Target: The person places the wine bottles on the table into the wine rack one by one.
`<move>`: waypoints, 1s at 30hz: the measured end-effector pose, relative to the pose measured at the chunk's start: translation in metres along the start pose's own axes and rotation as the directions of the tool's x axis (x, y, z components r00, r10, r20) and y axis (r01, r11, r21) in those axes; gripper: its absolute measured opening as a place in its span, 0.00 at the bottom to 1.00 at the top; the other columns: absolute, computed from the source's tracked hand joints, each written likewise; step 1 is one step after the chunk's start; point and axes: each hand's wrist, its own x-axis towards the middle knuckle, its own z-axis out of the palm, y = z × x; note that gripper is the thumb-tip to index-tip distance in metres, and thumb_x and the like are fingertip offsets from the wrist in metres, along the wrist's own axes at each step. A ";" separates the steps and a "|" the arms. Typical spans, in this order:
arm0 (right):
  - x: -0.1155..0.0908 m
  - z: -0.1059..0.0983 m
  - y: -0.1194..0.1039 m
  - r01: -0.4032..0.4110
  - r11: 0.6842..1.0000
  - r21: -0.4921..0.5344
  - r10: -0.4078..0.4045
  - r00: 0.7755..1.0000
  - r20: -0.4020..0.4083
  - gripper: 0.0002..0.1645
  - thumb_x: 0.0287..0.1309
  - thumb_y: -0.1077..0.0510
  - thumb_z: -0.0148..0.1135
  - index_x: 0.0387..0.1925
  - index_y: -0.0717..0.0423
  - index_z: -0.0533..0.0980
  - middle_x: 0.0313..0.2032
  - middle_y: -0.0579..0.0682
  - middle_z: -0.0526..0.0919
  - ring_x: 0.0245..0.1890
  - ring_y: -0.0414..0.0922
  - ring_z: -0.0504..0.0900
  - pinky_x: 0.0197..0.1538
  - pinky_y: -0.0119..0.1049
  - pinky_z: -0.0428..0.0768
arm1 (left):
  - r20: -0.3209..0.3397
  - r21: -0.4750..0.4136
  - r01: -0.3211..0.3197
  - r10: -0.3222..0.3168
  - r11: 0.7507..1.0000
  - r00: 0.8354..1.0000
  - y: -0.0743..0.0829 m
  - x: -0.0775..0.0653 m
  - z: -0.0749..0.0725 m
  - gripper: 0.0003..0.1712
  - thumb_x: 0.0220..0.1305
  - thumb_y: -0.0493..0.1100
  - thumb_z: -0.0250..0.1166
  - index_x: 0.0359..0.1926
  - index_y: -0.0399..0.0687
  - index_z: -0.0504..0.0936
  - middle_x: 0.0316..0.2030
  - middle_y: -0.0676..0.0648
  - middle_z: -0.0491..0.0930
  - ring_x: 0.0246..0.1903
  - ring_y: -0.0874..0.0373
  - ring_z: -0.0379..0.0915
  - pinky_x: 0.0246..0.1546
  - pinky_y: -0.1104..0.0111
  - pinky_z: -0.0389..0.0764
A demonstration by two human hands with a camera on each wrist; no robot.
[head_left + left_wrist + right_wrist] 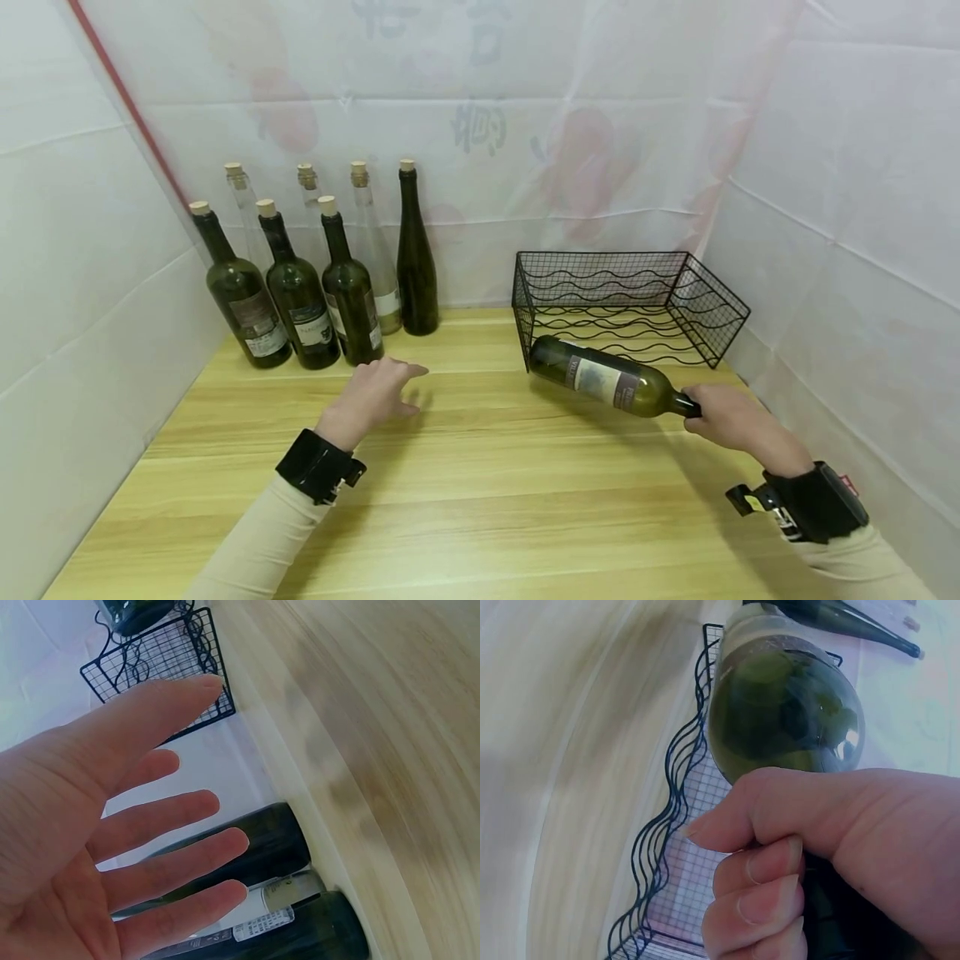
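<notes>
By right grip (pixel 733 419), a green bottle (pixel 597 377) is being clamped at the neck; left grip (pixel 372 396) is being held spread. Bottle base is being held at near-left corner of wire basket (pixel 600 253) — apparently not yet being set down. Back left, seven corked bottles (pixel 303 321) are standing — none being gripped.

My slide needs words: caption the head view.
Right hand grips a bottle by its neck at the wire rack; left hand empty.

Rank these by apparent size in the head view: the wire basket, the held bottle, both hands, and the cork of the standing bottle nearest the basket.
1. Wire basket
2. Held bottle
3. Left hand and right hand: too alike to rank
4. Cork
</notes>
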 end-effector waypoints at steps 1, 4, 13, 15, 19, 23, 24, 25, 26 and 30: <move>0.000 0.000 0.000 -0.003 1.000 0.001 0.003 1.000 -0.004 0.12 0.52 0.64 0.64 0.25 0.52 0.68 0.20 0.44 0.66 0.21 0.41 0.63 0.28 0.35 0.60 | 0.003 -0.005 0.000 0.000 1.000 1.000 0.000 0.000 0.000 0.33 0.47 0.46 0.80 0.57 0.50 0.84 0.49 0.44 0.86 0.33 0.49 0.84 0.19 0.64 0.76; 0.001 0.001 0.000 -0.019 1.000 0.023 0.019 1.000 0.000 0.11 0.53 0.64 0.64 0.26 0.53 0.69 0.20 0.45 0.66 0.21 0.42 0.62 0.29 0.37 0.59 | 0.009 -0.010 0.000 0.000 1.000 1.000 0.000 -0.001 0.002 0.33 0.46 0.46 0.80 0.57 0.50 0.84 0.49 0.44 0.86 0.34 0.49 0.84 0.18 0.65 0.76; 0.007 0.005 0.001 -0.133 0.986 0.104 0.131 0.991 0.032 0.07 0.58 0.64 0.61 0.30 0.58 0.70 0.21 0.48 0.66 0.20 0.43 0.63 0.28 0.37 0.58 | 0.002 0.002 -0.011 0.011 1.000 1.000 -0.003 -0.004 0.004 0.35 0.43 0.48 0.83 0.56 0.48 0.85 0.45 0.44 0.87 0.37 0.48 0.85 0.25 0.62 0.83; 0.008 0.006 0.002 -0.151 0.982 0.109 0.149 0.988 0.029 0.07 0.58 0.64 0.61 0.29 0.58 0.69 0.21 0.49 0.66 0.21 0.43 0.63 0.28 0.37 0.58 | -0.006 0.007 -0.019 0.019 1.000 1.000 -0.003 -0.004 0.005 0.35 0.42 0.49 0.83 0.55 0.48 0.85 0.45 0.44 0.87 0.36 0.48 0.85 0.26 0.61 0.83; 0.011 0.007 0.007 -0.167 0.979 0.114 0.167 0.986 0.012 0.08 0.57 0.64 0.60 0.28 0.58 0.68 0.21 0.49 0.66 0.21 0.44 0.63 0.28 0.37 0.58 | -0.020 0.009 -0.024 0.024 1.000 1.000 -0.004 -0.004 0.005 0.35 0.41 0.49 0.83 0.55 0.48 0.85 0.45 0.44 0.87 0.37 0.48 0.85 0.28 0.60 0.84; 0.014 0.010 0.013 -0.177 0.977 0.114 0.179 0.984 -0.004 0.09 0.55 0.64 0.60 0.25 0.57 0.67 0.20 0.48 0.64 0.20 0.43 0.62 0.27 0.36 0.57 | -0.026 0.011 -0.030 0.031 0.999 0.999 -0.005 -0.004 0.004 0.35 0.41 0.49 0.83 0.54 0.48 0.85 0.45 0.44 0.87 0.36 0.49 0.85 0.27 0.62 0.84; 0.015 0.010 0.015 -0.183 0.977 0.112 0.185 0.983 -0.009 0.09 0.55 0.64 0.60 0.25 0.57 0.67 0.20 0.48 0.64 0.20 0.43 0.62 0.26 0.36 0.57 | -0.027 0.010 -0.031 0.031 0.999 0.999 -0.005 -0.005 0.004 0.35 0.41 0.49 0.83 0.54 0.48 0.85 0.45 0.44 0.87 0.36 0.49 0.85 0.27 0.62 0.84; 0.016 0.011 0.016 -0.189 0.976 0.111 0.192 0.981 -0.011 0.10 0.55 0.64 0.60 0.25 0.57 0.67 0.20 0.48 0.64 0.20 0.43 0.62 0.26 0.36 0.57 | -0.025 0.006 -0.028 0.028 1.000 0.999 -0.005 -0.005 0.003 0.35 0.42 0.49 0.83 0.55 0.48 0.85 0.45 0.44 0.87 0.36 0.49 0.85 0.27 0.63 0.84; 0.017 0.012 0.017 -0.198 0.974 0.110 0.200 0.980 -0.009 0.10 0.56 0.64 0.61 0.25 0.57 0.67 0.20 0.48 0.64 0.20 0.44 0.62 0.26 0.36 0.57 | -0.028 0.008 -0.029 0.030 1.000 0.999 -0.006 -0.006 0.003 0.35 0.42 0.49 0.83 0.54 0.48 0.85 0.45 0.44 0.88 0.36 0.50 0.85 0.26 0.64 0.83; 0.021 0.014 0.021 -0.224 0.970 0.090 0.226 0.974 -0.017 0.11 0.58 0.63 0.62 0.26 0.58 0.68 0.20 0.49 0.64 0.21 0.44 0.62 0.28 0.37 0.57 | -0.031 0.009 -0.016 0.016 1.000 0.999 -0.006 -0.008 0.003 0.34 0.42 0.49 0.82 0.54 0.48 0.85 0.44 0.44 0.88 0.34 0.50 0.85 0.21 0.66 0.80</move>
